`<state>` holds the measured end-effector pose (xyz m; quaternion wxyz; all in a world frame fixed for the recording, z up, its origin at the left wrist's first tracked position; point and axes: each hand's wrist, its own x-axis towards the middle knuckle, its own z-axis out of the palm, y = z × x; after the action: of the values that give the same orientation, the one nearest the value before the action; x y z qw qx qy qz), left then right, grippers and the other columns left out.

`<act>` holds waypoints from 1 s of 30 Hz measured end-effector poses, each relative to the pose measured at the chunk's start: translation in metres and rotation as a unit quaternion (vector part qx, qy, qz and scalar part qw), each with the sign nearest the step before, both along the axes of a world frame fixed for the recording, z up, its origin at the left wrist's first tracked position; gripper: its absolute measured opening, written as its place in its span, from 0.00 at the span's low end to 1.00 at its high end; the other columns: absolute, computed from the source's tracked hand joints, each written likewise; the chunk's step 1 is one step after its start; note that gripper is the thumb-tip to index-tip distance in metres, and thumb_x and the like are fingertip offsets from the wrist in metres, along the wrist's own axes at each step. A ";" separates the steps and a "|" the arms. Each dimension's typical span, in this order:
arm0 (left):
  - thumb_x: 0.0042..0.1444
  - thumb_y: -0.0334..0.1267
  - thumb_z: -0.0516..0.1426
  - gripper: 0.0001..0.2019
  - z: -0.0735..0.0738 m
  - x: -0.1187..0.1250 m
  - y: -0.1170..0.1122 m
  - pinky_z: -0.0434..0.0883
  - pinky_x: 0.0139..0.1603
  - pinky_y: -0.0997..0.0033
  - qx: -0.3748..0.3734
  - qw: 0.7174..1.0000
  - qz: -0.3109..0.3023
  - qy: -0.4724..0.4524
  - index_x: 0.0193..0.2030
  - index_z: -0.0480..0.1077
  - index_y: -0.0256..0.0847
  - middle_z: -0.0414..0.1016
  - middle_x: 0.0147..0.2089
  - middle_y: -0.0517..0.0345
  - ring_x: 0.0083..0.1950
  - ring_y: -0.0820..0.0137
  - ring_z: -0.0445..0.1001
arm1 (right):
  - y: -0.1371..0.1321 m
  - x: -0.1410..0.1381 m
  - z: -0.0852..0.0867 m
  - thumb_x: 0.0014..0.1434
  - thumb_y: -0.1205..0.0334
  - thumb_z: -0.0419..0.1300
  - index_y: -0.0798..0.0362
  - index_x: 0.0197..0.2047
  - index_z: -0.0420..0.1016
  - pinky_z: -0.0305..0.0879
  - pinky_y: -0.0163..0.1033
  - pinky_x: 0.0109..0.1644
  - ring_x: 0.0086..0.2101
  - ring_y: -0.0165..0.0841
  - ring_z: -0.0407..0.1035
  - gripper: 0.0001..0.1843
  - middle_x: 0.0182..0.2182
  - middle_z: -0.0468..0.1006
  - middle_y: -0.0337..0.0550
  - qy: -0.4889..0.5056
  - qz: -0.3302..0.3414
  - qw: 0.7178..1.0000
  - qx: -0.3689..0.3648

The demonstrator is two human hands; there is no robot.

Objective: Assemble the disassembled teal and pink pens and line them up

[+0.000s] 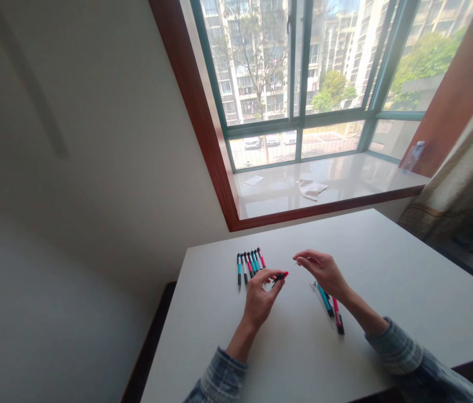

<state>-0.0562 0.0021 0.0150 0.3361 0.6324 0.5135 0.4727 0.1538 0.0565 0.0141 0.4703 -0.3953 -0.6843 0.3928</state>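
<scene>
Between the thumb and fingers of my left hand (260, 298) is a short black and pink pen part (280, 276), held just above the white table. To the right, my right hand (324, 273) pinches something tiny and pale near its fingertips, too small to name. Behind my left hand a row of several pens (244, 267) lies side by side, coloured blue, white and pink with black grips; my hand partly covers the row. Beneath my right wrist lie a blue pen piece (324, 298), a pink pen piece (338, 318) and a thin whitish piece.
The white table (295, 352) meets the wall at its left and far side. Beyond it, a window sill (274, 196) carries a crumpled white cloth (312, 189), a slip of paper (253, 180) and a clear plastic bottle (412, 157). A curtain (450, 173) hangs at the right.
</scene>
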 end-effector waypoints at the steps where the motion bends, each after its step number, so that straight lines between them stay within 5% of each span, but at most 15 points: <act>1: 0.59 0.41 0.64 0.08 0.001 0.001 -0.001 0.71 0.45 0.62 0.001 1.000 0.000 0.001 0.44 0.83 0.46 0.84 0.44 0.51 0.46 0.59 0.78 | 0.000 -0.002 -0.001 0.66 0.47 0.60 0.52 0.42 0.83 0.73 0.42 0.47 0.39 0.38 0.77 0.18 0.38 0.84 0.46 0.013 0.003 1.000 -0.004; 15: 0.60 0.41 0.64 0.09 0.000 0.002 -0.002 0.70 0.44 0.66 -0.001 1.000 -0.022 0.006 0.45 0.82 0.45 0.83 0.43 0.53 0.45 0.63 0.76 | -0.016 -0.012 -0.004 0.68 0.52 0.60 0.48 0.43 0.83 0.69 0.39 0.43 0.37 0.35 0.75 0.12 0.37 0.83 0.43 -0.056 0.051 0.995 0.065; 24: 0.51 0.43 0.71 0.14 -0.008 -0.003 0.007 0.74 0.43 0.66 -0.075 0.960 -0.017 -0.270 0.41 0.82 0.38 0.82 0.38 0.52 0.38 0.67 0.76 | -0.015 -0.002 -0.005 0.69 0.51 0.57 0.49 0.43 0.83 0.69 0.39 0.44 0.38 0.36 0.76 0.15 0.38 0.84 0.43 -0.050 0.006 0.998 0.044; 30: 0.49 0.41 0.72 0.13 -0.003 -0.001 0.005 0.74 0.41 0.68 -0.075 0.958 -0.029 -0.275 0.39 0.82 0.37 0.81 0.36 0.53 0.35 0.69 0.76 | -0.018 0.020 0.006 0.69 0.49 0.56 0.50 0.41 0.83 0.70 0.39 0.42 0.37 0.36 0.76 0.18 0.39 0.84 0.44 -0.085 -0.040 0.995 0.018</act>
<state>-0.0576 0.0067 0.0118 0.5240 0.4659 0.4167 0.5785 0.1733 0.0382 0.0206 0.4330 -0.4459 -0.7120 0.3268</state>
